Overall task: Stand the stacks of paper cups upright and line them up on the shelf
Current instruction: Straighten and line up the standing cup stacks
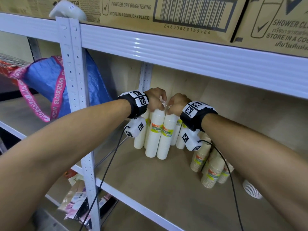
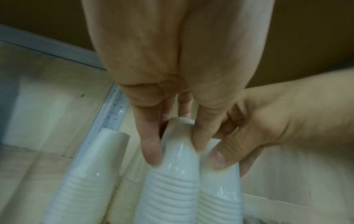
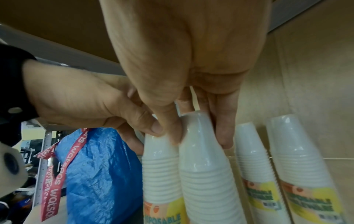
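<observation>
White stacks: two tall plastic-wrapped stacks of white paper cups are being held upright, side by side and touching, at the front of a cluster of like stacks on the pale wooden shelf board [image 1: 166,180]; the left front stack [image 1: 154,135] and the right front stack [image 1: 166,139] each carry a yellow-and-orange label.
Left hand: the left hand [image 1: 155,100] is being kept on top of the left front stack, whose narrow top is being pinched between curled fingers [image 2: 151,150] and thumb.
Right hand: the right hand [image 1: 177,103] is being closed round the top of the right front stack, with its fingertips [image 3: 226,136] laid down the far side and the thumb on the near side.
Behind: further white stacks [image 3: 252,163] are being seen standing against the back wall.
Brown stacks: shorter wrapped stacks of brown paper cups [image 1: 211,174] are being seen standing to the right, apart from the white ones.
Surroundings: a blue woven bag with pink straps [image 1: 50,84] is hanging left of the white metal upright [image 1: 73,72]; printed cardboard boxes [image 1: 166,15] are being stored on the shelf above.
</observation>
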{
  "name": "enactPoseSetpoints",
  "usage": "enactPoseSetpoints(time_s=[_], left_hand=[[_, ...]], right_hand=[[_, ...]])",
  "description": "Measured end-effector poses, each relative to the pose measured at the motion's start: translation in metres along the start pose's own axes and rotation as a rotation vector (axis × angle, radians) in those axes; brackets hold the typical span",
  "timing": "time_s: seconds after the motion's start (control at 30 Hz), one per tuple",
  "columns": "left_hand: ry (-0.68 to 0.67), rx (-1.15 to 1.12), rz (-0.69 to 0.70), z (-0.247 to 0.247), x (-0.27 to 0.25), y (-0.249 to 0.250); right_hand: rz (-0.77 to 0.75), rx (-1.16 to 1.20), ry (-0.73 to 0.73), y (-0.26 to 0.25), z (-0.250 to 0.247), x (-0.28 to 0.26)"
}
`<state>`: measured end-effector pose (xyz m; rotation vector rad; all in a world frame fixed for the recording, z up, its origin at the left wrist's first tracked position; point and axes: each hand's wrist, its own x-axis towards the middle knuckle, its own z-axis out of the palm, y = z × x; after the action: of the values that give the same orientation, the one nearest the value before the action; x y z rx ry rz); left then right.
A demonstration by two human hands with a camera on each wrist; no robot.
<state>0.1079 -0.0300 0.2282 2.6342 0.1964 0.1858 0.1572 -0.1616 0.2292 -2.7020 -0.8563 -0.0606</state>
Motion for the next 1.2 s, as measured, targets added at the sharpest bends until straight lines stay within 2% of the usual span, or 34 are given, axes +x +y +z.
enactPoseSetpoints(time_s=[0.6, 1.2], left_hand=[[0.045, 0.074, 0.181, 0.035, 0.07, 0.034], [0.0, -0.002, 0.165, 0.056, 0.097, 0.028]], right_hand=[[0.119, -0.003, 0.044, 0.066, -0.012, 0.026], [0.189, -0.018, 0.008, 0.082, -0.002, 0.046]])
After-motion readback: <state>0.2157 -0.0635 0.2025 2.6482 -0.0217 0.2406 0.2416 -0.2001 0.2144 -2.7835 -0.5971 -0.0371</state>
